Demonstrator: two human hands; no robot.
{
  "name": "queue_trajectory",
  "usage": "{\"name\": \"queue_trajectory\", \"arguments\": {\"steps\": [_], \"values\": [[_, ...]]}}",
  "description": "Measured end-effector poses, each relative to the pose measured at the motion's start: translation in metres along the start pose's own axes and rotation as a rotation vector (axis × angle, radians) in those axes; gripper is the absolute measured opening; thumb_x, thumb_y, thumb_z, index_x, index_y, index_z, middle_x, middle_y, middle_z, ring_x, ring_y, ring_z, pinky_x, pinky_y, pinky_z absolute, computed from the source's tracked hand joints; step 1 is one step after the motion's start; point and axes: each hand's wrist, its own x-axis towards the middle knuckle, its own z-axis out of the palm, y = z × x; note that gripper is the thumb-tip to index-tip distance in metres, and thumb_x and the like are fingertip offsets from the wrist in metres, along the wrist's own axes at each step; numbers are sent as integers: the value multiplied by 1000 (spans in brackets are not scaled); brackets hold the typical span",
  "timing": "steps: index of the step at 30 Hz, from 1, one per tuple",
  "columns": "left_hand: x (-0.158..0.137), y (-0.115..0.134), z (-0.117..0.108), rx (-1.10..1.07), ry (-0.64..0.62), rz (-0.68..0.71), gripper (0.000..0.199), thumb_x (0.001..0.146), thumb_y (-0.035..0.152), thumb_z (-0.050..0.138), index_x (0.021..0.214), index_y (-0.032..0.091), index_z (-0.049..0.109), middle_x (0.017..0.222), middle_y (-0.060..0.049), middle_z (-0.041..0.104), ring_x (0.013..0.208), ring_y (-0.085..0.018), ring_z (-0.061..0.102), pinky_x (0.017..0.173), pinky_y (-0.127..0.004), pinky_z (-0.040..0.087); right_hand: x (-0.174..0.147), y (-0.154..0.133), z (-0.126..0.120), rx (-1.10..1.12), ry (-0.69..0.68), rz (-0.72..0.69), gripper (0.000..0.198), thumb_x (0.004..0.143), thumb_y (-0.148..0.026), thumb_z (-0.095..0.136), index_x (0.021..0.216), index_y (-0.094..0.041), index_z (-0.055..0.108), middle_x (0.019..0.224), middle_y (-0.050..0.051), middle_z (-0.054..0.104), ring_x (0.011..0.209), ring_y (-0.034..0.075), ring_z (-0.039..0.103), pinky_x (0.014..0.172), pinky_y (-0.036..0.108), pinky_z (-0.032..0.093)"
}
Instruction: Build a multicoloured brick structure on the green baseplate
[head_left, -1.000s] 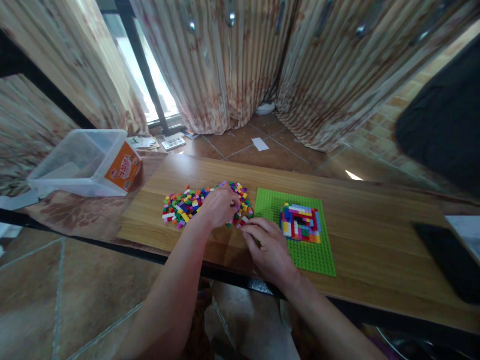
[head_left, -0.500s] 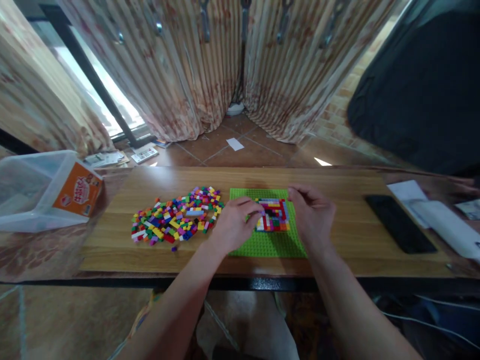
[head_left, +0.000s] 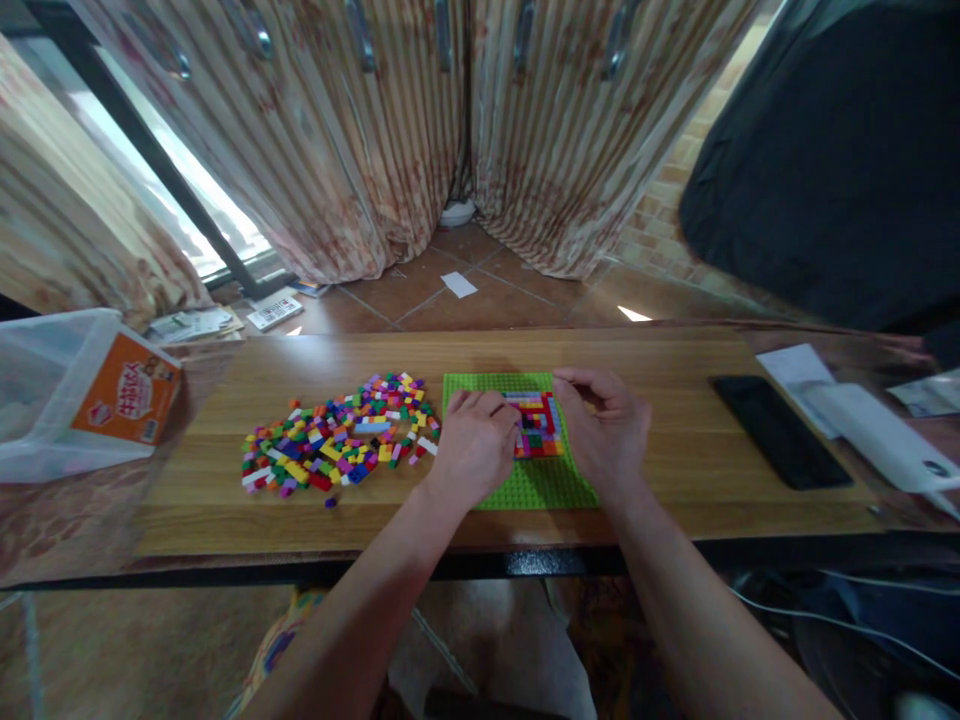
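Observation:
A green studded baseplate (head_left: 540, 492) lies on the table, with a low, multicoloured build of toy bricks (head_left: 541, 428) on it. My left hand (head_left: 477, 440) rests over the build's left side, its fingers bent together and their tips down at the bricks. Whatever those fingertips hold is hidden. At the plate's right edge is my right hand (head_left: 609, 425), thumb and forefinger pinched close to the upper right corner; I cannot make out anything between them. Left of the plate spreads a pile of loose toy bricks (head_left: 330, 445) in many colours.
A clear plastic bin (head_left: 56, 440) with an orange label stands left of the wooden board (head_left: 660, 350). On the right lie a black phone (head_left: 780, 432), a white device (head_left: 874, 435) and paper (head_left: 795, 370). One purple brick (head_left: 330, 503) sits apart from the pile.
The view has shifted slightly, moving the plate left in the picture. My left hand has moved right over the plate and lowered onto the build. My right hand keeps its place at the plate's edge.

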Motion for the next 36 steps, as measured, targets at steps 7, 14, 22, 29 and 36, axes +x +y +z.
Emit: {"name": "queue_trajectory", "arguments": {"steps": [7,14,22,29,36], "values": [[0,8,-3,113,0,15,16,88,19,53,93,17,68,94,-8,67,92,-25,59,95,-46,39,-1,2,0,-69,-152,-6,14,85,-24,59,85,-20,73,82,3,71,76,17,66,72,32,53],[4,7,-2,132,-13,17,16,90,17,50,95,16,65,99,-10,66,96,-26,59,93,-45,40,-3,2,-5,-155,-411,-95,15,84,-20,61,86,-25,75,95,4,71,93,20,66,89,38,51],[2,1,0,155,0,36,14,94,18,48,98,16,62,94,-9,68,91,-25,60,83,-40,41,-5,-1,-4,-242,-504,-132,20,82,-13,64,92,-26,75,95,3,72,94,22,63,89,41,50],[2,-4,-2,66,26,64,17,95,17,49,100,18,65,88,-5,70,86,-22,63,81,-36,43,-6,0,-4,-297,-522,-159,14,85,-16,63,88,-25,74,92,4,72,91,21,63,86,39,48],[1,-10,0,-182,75,28,20,96,17,48,103,22,66,96,-4,72,93,-19,65,85,-33,47,-7,0,-2,-290,-471,-155,12,86,-21,63,87,-24,74,91,5,72,90,22,63,84,39,48]]}}
